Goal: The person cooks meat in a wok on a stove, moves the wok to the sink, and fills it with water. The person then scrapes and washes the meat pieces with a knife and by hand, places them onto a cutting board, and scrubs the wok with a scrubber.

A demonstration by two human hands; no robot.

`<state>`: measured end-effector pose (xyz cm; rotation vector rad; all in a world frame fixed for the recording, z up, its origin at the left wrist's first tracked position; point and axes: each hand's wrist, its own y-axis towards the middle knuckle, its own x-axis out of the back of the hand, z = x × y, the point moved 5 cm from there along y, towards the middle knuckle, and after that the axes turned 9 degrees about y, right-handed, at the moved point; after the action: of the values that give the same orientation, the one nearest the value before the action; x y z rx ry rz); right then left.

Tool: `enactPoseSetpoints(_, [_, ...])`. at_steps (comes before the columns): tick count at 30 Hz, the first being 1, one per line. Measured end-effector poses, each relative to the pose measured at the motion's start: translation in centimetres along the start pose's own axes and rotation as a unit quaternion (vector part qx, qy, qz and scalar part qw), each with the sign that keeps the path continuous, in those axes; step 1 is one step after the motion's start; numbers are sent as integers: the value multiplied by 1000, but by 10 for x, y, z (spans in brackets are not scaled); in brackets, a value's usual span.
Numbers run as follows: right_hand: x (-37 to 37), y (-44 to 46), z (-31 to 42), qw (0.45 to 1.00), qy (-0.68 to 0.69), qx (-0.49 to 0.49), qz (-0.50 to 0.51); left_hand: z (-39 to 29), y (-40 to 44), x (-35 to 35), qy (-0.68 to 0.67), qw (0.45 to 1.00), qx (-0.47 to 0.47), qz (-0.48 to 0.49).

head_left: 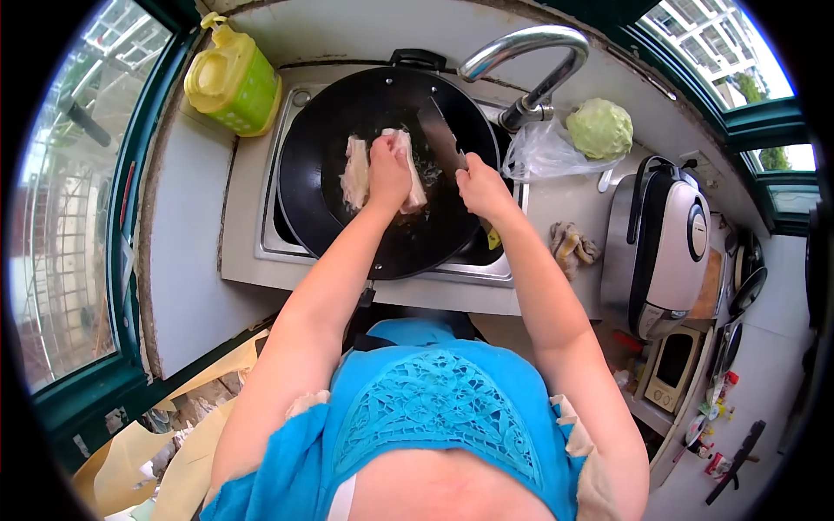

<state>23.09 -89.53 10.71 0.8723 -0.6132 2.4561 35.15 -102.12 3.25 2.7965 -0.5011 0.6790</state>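
Note:
A large black wok [313, 213] sits over the sink, with a little water in its bottom. Inside it lie two pale strips of raw meat. My left hand [389, 176] is closed on the right-hand meat strip [412, 195], its fingers wrapped over the upper part. Just left of that hand lies the other meat strip [355, 174]. My right hand [483, 187] grips the handle of a cleaver [441, 135], whose broad blade points up and left over the wok, right of the meat and apart from it.
A chrome faucet [543, 39] arches behind the wok's right side. A yellow-green jug [234, 82] stands at the back left. On the right are a cabbage [599, 128], a plastic bag [543, 154], a crumpled cloth [572, 249] and a rice cooker [651, 247]. The metal sink rim [269, 234] surrounds the wok.

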Motion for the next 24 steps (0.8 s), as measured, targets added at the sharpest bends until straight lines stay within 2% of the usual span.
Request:
enactPoseSetpoints(2, [-12,-1,0,982,147,-100,69,-15,17,21,-10,997,-61,-48])
enactPoseSetpoints(3, [-19,-2,0,966,221,-111,74,-21,25,31,-4,992,-99,-74])
enactPoseSetpoints(6, [-25,-12,30,939,305,-108,116,-14,44,41,9,983,-157,-96])
enactPoseSetpoints(9, [-30,-11,36,925,337,-124,128,7,51,41,-116,987,-103,-45])
enactPoseSetpoints(12, [-34,-10,39,924,340,-118,127,0,45,45,-169,981,-94,23])
enactPoseSetpoints(16, [-34,-2,45,920,362,-117,98,-8,16,45,-121,983,-127,51])
enactPoseSetpoints(21, [-33,0,44,920,359,-117,108,-16,-10,46,-179,968,-115,136])
enactPoseSetpoints(24, [-29,5,43,929,342,-105,93,-16,-26,42,-137,965,-149,164])
